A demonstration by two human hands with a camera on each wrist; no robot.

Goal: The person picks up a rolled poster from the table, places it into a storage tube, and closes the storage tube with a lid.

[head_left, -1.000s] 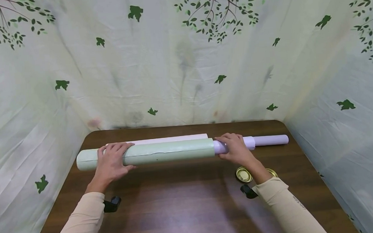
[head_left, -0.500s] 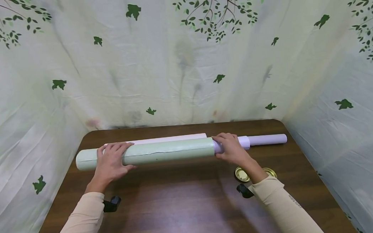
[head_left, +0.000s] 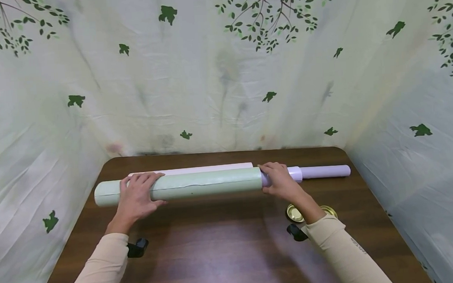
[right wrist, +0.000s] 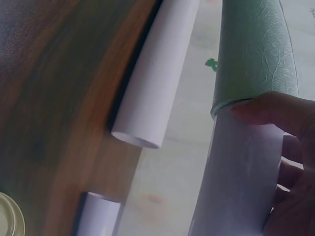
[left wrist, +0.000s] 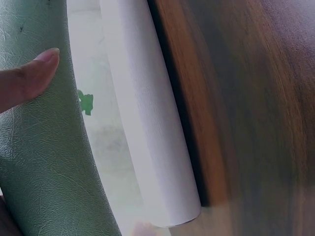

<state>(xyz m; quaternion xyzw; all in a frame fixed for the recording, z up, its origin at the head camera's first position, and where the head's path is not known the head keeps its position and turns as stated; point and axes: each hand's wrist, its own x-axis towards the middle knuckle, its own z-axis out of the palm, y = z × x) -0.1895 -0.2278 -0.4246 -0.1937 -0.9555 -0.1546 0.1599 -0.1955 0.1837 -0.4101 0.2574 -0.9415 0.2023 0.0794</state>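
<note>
A long pale green tube [head_left: 209, 183] runs sideways above the far part of the table. My left hand [head_left: 138, 196] grips it near its left end, and the thumb [left wrist: 37, 73] lies along its creased surface in the left wrist view. From its right end sticks a slightly thinner lilac tube [head_left: 295, 174], partly hidden inside the green one. My right hand [head_left: 281, 182] grips this lilac tube right by the green rim. In the right wrist view, the thumb [right wrist: 268, 109] overlaps that rim and the other fingers curl round the lilac tube's far side.
Behind the green tube a pale pinkish tube [head_left: 212, 168] lies on the brown wooden table [head_left: 218, 254]. A narrower lilac tube [head_left: 327, 171] rests at the far right. Two round gold-coloured lids [head_left: 294, 213] lie by my right forearm. Leaf-printed cloth [head_left: 223, 94] hangs behind and beside the table.
The lilac tube has slid left, deeper into the green tube, and less of it shows past my right hand. My left hand keeps its grip on the green tube.
</note>
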